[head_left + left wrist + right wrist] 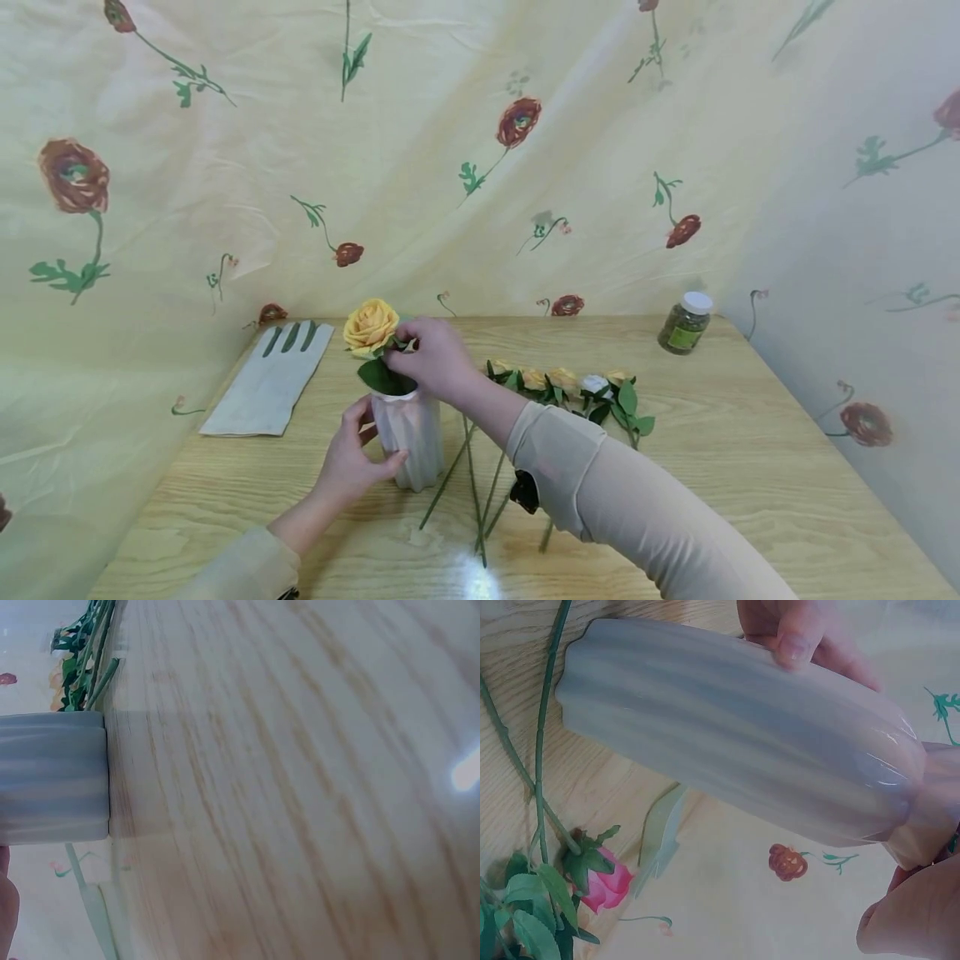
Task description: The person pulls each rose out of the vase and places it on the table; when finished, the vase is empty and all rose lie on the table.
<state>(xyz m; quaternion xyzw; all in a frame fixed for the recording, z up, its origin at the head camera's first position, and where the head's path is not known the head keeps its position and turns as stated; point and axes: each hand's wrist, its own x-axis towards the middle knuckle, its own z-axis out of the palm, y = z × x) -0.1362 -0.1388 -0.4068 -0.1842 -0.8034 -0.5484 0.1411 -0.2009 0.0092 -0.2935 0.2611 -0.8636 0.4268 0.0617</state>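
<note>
A white fluted vase [408,437] stands on the wooden table, with one yellow rose [371,327] rising from its mouth. My left hand [352,458] holds the vase around its side, thumb in front and fingers behind. At the rim, my right hand [438,358] pinches the rose just below its bloom, beside a large green leaf [386,377]. In the right wrist view the ribbed vase [735,727] fills the middle, and the left thumb [793,646] lies against it. The stem inside the vase is hidden.
To the right lie several roses with yellow blooms [562,380], a white one [596,384] and long stems [472,483]. A pink rose [607,885] shows in the right wrist view. A white-lidded jar [686,323] stands back right; a flat white piece with green marks [262,392] lies left.
</note>
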